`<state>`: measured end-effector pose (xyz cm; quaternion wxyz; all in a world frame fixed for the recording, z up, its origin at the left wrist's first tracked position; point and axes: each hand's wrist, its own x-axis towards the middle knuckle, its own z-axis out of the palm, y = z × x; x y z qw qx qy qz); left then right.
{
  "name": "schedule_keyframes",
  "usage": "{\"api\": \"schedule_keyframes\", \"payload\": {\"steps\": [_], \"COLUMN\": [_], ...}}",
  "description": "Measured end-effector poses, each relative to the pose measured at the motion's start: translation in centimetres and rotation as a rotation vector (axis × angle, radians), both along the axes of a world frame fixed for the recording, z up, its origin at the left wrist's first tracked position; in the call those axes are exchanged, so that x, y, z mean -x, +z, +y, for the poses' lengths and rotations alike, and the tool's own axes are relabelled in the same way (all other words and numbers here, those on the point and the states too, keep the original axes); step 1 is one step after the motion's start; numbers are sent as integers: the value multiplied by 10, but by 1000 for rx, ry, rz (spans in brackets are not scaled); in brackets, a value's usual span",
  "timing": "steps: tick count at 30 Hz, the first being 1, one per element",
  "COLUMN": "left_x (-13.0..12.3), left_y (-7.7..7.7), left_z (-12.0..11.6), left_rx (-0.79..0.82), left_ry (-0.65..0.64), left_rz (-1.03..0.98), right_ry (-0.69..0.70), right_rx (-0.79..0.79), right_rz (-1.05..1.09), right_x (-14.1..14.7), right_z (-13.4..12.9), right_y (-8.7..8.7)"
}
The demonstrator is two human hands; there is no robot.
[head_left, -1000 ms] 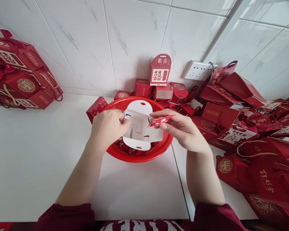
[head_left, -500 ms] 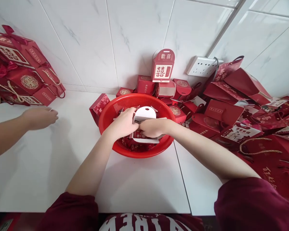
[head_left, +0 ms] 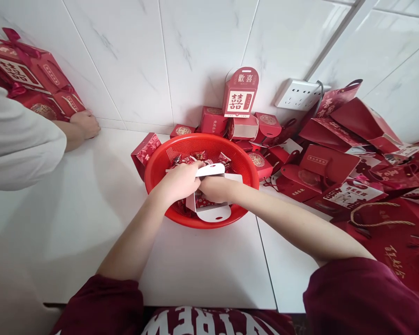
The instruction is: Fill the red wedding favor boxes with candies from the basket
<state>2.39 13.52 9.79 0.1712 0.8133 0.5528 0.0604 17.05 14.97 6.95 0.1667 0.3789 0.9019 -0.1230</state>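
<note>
Bends both forearms inward over the white table (head_left: 202,270), toward the red basket (head_left: 209,225). Holds the left end of a white-lined box (head_left: 214,214) with the left hand (head_left: 181,180), knuckles upward, pinching the wall between thumb and fingers. Slants the right forearm in from the lower right, elbow wide, with the right hand (head_left: 214,189) sunk into the box and its back turned up; cannot tell whether spread or pressed together in that grip, with fingertips hidden inside. Has the box within the basket's rim, flaps out, among wrapped sweets (head_left: 199,157). At far left, rests another person's hand (head_left: 85,124) beside stacked gift boxes (head_left: 43,70).
</note>
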Motion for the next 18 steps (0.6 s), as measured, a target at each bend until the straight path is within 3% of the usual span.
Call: {"api": "schedule_keyframes", "payload": {"steps": [3, 12, 18], "left_x": [-2, 0, -1], "left_y": [1, 8, 5], "left_z": [0, -1, 0], "left_rx": [30, 62, 51], "left_ry": [-1, -21, -22], "left_rz": [59, 111, 118], "right_ry": [38, 209, 131], "right_rx": [-29, 184, 131], "right_rz": [16, -51, -138], "right_x": [1, -9, -3], "right_z": [-1, 4, -4], "right_y": [3, 19, 16]}}
